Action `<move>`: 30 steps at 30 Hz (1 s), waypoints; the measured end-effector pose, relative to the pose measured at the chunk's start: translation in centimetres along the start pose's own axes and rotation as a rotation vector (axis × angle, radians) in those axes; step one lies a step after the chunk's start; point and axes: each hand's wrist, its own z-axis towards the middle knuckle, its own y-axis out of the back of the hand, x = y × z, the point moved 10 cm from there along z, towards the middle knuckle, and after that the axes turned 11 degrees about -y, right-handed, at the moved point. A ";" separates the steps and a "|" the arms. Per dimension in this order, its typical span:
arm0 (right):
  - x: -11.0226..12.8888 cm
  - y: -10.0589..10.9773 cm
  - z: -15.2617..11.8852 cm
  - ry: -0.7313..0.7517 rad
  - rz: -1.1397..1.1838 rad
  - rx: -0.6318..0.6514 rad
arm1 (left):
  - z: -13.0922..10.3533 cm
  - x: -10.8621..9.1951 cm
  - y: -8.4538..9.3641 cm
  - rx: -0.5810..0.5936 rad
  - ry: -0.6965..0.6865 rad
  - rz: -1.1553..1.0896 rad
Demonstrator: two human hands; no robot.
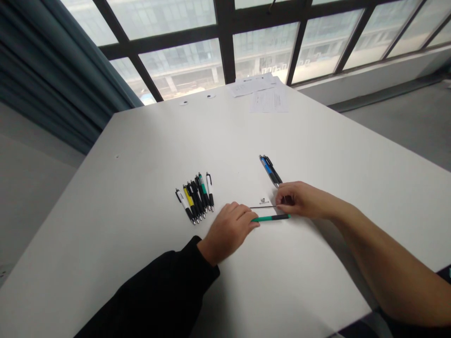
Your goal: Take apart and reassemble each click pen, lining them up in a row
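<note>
My left hand is closed around one end of a green pen barrel with a dark grip, which points to the right. In front of my right hand's fingers runs a thin dark pen refill, lying nearly parallel to the barrel. My right hand pinches the refill's right end; the left end reaches toward my left fingers. Small metallic pieces lie on the table just beyond the refill, too small to name. Two pens, one blue and one black, lie beyond my right hand.
Left of my hands, several pens with white, yellow, black and green barrels lie side by side on the white table. Printed papers and two small white round pieces are at the far edge, below the windows. A blue curtain hangs at left.
</note>
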 end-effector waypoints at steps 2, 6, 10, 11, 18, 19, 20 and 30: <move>-0.6 0.4 -0.1 -0.051 0.151 -0.010 | -0.5 0.9 0.9 -0.142 0.120 -0.267; -0.6 1.3 -0.5 -0.058 0.531 -0.045 | -1.6 2.3 -1.5 -0.224 0.398 -0.987; -0.1 3.3 -1.0 0.085 0.828 -0.185 | -1.6 1.1 -4.0 -0.078 0.473 -1.334; -0.2 3.7 -1.1 0.118 0.902 -0.212 | -1.7 0.9 -4.4 -0.033 0.484 -1.357; -1.5 4.1 -1.4 0.044 1.048 -0.227 | -2.2 0.8 -5.0 0.102 0.509 -1.382; -1.5 4.1 -1.4 0.037 1.060 -0.228 | -2.1 0.8 -4.9 0.107 0.499 -1.382; -1.5 4.2 -1.5 0.036 1.073 -0.233 | -2.1 0.7 -4.9 0.116 0.485 -1.378; -2.4 5.2 -1.4 0.022 1.129 -0.375 | -2.1 0.3 -4.7 0.178 0.428 -1.364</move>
